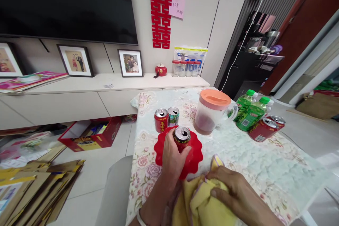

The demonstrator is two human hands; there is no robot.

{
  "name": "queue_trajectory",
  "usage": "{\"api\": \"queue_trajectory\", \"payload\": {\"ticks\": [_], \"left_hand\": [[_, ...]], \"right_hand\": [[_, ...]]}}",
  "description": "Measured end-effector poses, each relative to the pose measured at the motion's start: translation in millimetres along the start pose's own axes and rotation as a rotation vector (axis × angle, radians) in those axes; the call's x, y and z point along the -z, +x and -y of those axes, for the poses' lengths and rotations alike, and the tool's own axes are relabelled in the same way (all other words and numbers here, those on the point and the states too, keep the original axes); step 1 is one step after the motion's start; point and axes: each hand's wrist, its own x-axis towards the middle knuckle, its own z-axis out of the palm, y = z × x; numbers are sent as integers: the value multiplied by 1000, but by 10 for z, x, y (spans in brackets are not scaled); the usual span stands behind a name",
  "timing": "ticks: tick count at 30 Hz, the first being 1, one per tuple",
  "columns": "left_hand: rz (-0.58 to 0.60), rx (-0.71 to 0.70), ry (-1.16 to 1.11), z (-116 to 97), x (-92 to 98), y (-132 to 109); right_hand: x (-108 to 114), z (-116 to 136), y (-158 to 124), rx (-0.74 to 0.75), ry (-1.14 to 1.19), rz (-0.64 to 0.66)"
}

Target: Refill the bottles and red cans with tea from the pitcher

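Observation:
My left hand (172, 153) is wrapped round an opened red drink can (182, 139), which stands upright over the scalloped red plate (194, 155). Its silver top faces up with the tab raised. In my right hand (233, 187) is a bunched yellow cloth (203, 201) with a purple edge, pinched between thumb and fingers near the plate's front rim. Just behind the plate stand another red can (161, 120) and a green can (173, 116), side by side.
A plastic pitcher (209, 113) with an orange lid stands behind the plate. To its right are green bottles (250, 114) and more red cans (263, 129). A floral cloth (148, 148) covers the table. Flattened cardboard (45, 187) and a red box (90, 134) lie on the floor leftward.

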Motion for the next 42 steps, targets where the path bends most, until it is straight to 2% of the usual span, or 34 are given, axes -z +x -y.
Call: {"api": "queue_trajectory", "payload": {"ticks": [4, 7, 9, 11, 14, 19, 23, 28, 35, 42], "left_hand": [[11, 15, -18, -5, 18, 3], [17, 23, -17, -27, 29, 6], [4, 9, -12, -48, 35, 6], [-18, -7, -1, -71, 41, 4], [-28, -35, 9, -103, 50, -15], [-28, -127, -63, -189, 42, -106], [-4, -176, -148, -284, 33, -214], [62, -265, -203, -326, 25, -299], [-10, -332, -154, -234, -65, -358], [-35, -405, -114, -254, -26, -361]], "right_hand": [[353, 187, 46, 105, -22, -44], [604, 294, 23, 217, -71, -169], [653, 313, 22, 305, -82, -305], [595, 295, 52, 367, -67, -485], [391, 250, 148, 382, -14, -719], [107, 268, 311, 392, 47, -874], [31, 322, 359, 427, -3, -890], [48, 370, 358, 490, -116, -805], [21, 472, 343, 604, -250, -728], [10, 474, 350, 694, -236, -712]]}}
